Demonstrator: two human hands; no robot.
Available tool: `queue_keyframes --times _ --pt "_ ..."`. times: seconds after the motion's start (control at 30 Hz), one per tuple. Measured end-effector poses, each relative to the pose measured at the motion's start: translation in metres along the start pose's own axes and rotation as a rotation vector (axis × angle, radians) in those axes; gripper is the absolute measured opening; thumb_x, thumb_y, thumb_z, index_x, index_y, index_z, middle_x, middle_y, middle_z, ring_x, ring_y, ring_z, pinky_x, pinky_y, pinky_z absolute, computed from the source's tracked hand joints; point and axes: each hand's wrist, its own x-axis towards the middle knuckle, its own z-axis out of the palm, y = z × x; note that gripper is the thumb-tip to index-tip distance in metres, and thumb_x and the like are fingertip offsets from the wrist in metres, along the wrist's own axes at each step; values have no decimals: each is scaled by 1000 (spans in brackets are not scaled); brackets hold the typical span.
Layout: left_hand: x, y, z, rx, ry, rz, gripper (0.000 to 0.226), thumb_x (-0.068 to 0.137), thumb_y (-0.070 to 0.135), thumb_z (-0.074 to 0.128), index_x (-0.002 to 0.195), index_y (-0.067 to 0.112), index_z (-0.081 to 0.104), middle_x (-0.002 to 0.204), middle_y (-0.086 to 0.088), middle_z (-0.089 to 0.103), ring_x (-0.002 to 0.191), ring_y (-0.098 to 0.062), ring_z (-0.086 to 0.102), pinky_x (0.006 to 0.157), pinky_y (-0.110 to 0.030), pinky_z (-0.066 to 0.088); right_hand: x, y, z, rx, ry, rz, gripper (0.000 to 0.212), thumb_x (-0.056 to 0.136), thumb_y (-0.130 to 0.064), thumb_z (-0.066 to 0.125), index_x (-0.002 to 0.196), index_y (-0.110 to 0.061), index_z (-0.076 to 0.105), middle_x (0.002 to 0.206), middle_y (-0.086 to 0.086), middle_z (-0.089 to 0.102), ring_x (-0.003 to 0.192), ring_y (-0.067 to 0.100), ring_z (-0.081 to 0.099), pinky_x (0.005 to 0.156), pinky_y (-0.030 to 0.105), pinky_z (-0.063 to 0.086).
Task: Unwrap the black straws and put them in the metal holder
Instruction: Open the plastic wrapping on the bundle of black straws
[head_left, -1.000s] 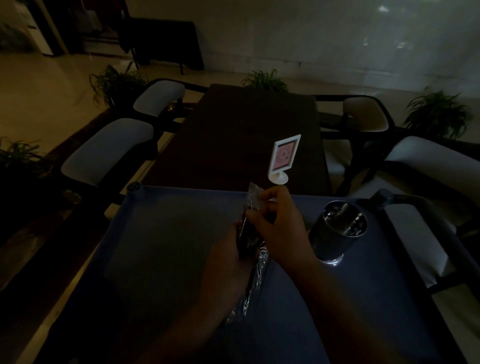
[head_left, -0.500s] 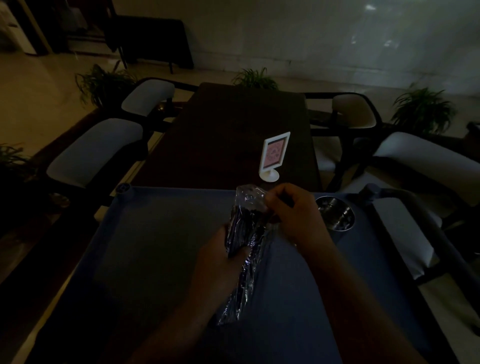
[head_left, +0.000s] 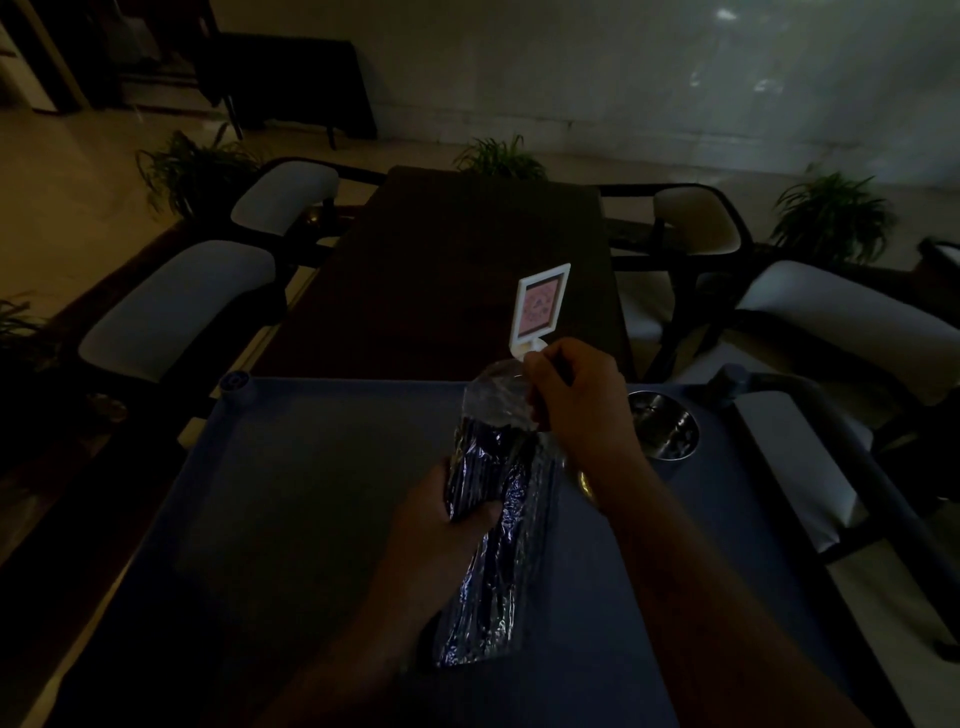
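Observation:
A bundle of black straws (head_left: 493, 499) in a crinkled clear plastic wrapper is held upright and slightly tilted over the blue cart top (head_left: 291, 519). My left hand (head_left: 441, 519) grips the bundle around its middle. My right hand (head_left: 571, 395) pinches the loose top end of the wrapper (head_left: 493, 400) above the straws. The metal holder (head_left: 665, 426), a shiny round cup, stands on the cart to the right of my right hand, its lower part hidden by my right forearm.
A white-framed table sign (head_left: 540, 312) stands on the dark table (head_left: 441, 270) just beyond the cart. Chairs with pale cushions (head_left: 171, 306) (head_left: 852, 322) flank the table. Potted plants (head_left: 831, 213) stand farther back. The room is dim.
The bundle has risen and more of the clear wrapper top is drawn up by my right hand. The view has shifted, so the holder sits farther right and partly behind my forearm.

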Motion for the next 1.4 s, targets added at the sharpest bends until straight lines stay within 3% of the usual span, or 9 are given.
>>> queue_keyframes --times 0.1,0.2,0.4,0.57,0.7,0.77,0.87,1.0,1.4 --pt "0 1 -2 5 -10 3 37 85 20 73 91 54 60 91 41 67 88 14 65 72 -17 47 1 0 1 -3 -15 6 17 97 -24 57 86 -11 61 73 8 68 52 3 61 52 17 50" --pt "1 0 -3 -9 -10 -4 35 85 19 74 92 50 61 91 33 71 88 7 68 77 -25 51 3 0 0 -13 -9 10 19 97 -24 56 81 -15 60 71 8 67 51 3 61 50 18 51" --pt "-2 3 -2 -19 -46 -10 46 85 22 72 88 67 59 94 31 71 85 9 68 76 -27 52 9 -1 -6 -74 -20 -2 21 98 -24 56 77 -23 58 66 4 66 47 3 61 46 14 48" --pt "0 -1 2 -37 -50 -47 34 84 20 74 93 51 64 94 19 75 90 -1 71 83 -33 55 17 0 -12 -198 -14 -47 15 96 -27 58 83 -20 60 70 -4 64 53 -3 63 46 8 45" --pt "-1 -2 2 -50 -79 -68 30 85 18 74 104 39 63 99 13 75 89 0 71 80 -28 56 21 3 -14 -252 -23 -44 19 96 -28 58 91 -11 64 84 -1 70 60 3 67 50 10 48" --pt "-2 -2 2 -65 -90 -73 31 86 16 73 107 35 63 99 13 75 89 0 71 79 -26 56 24 4 -14 -277 -40 -29 21 96 -29 58 93 -9 65 95 6 71 74 9 70 58 13 51" --pt "-3 -3 3 -79 -87 -89 28 85 17 74 103 36 63 95 14 76 86 1 72 76 -25 55 29 3 -14 -343 -78 -38 22 96 -28 59 96 -7 65 107 13 71 94 26 70 76 28 57" --pt "-4 -6 1 -97 -108 -90 27 85 20 74 103 37 63 94 20 76 85 1 72 75 -26 55 30 -2 -15 -389 -120 -71 21 95 -28 59 98 -8 64 116 15 68 98 26 69 85 42 59" --pt "-11 -11 -2 -116 -161 -99 29 85 20 74 104 39 64 96 20 76 87 1 72 74 -24 54 43 -8 -14 -503 -225 -136 15 93 -30 62 80 -25 56 101 6 67 88 18 66 83 33 54"
